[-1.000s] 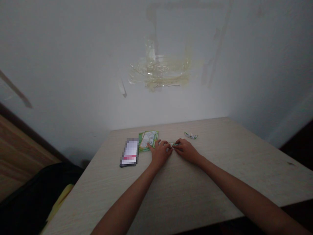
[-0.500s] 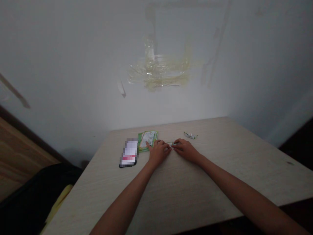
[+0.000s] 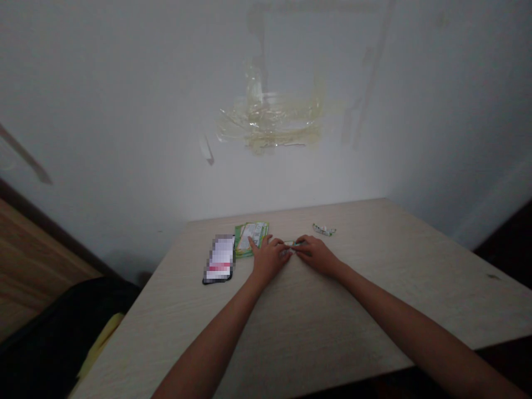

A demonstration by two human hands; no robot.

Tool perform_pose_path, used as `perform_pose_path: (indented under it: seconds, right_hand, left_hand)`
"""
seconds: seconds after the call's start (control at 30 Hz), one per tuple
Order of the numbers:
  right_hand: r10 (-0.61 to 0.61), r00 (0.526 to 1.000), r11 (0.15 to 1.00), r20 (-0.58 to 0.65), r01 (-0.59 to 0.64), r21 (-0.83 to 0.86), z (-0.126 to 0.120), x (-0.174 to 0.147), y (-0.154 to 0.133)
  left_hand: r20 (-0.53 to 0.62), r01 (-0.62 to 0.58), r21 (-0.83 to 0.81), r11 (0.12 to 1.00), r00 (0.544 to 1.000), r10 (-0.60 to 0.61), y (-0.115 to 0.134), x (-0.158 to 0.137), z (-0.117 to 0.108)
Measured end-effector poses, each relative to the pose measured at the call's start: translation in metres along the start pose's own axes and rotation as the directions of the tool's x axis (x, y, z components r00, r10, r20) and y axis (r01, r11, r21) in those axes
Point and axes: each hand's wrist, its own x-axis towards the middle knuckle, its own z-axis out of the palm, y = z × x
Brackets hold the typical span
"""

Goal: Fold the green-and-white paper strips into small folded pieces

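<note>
A small white-and-green strip [image 3: 290,243], perhaps a piece of packet wrapping, lies low at the table between both hands. My left hand [image 3: 271,258] pinches its left part with closed fingertips, while the thumb side reaches over the lower right of a flat green-and-white packet [image 3: 245,238]. On the right part of the strip, the fingers of my right hand [image 3: 316,255] are pressed together. Fingers cover most of the strip, so its full shape is hidden. Just beyond my right hand rests a crumpled white-and-green wrapper piece [image 3: 324,229].
A phone [image 3: 219,259] with a blurred-out screen lies left of the packet. The pale wooden table [image 3: 361,221] meets a white wall [image 3: 145,111] marked with old clear tape [image 3: 274,122]. Dark and yellow cloth [image 3: 100,343] is at the left edge.
Both hands stay in nearly the same place. Only the fingertips have shifted slightly on the strip.
</note>
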Motion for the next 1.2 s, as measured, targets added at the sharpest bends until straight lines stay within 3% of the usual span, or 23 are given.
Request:
perform_pose_path:
  seconds: [0.43,0.67,0.97,1.2]
  right_hand:
    - [-0.022,1.0,1.0,-0.016,0.022,0.007,0.002,-0.001,0.001]
    - [-0.048,0.986,0.996,-0.163,0.059,0.067,-0.002,-0.005,-0.005]
    - [-0.004,0.993,1.0,-0.122,0.002,-0.023,-0.004,-0.005,-0.012]
    - [-0.039,0.985,0.999,-0.168,0.036,-0.016,-0.003,-0.007,-0.013]
  left_hand:
    - [-0.042,-0.01,-0.006,1.0,0.999,0.009,-0.006,0.005,0.006]
    - [-0.035,0.023,-0.005,1.0,0.999,-0.024,-0.006,0.005,0.007]
    - [0.003,0.04,-0.002,0.999,0.999,-0.04,-0.004,0.005,0.003]
    - [0.008,0.037,0.017,0.999,0.999,-0.037,-0.004,0.003,0.003]
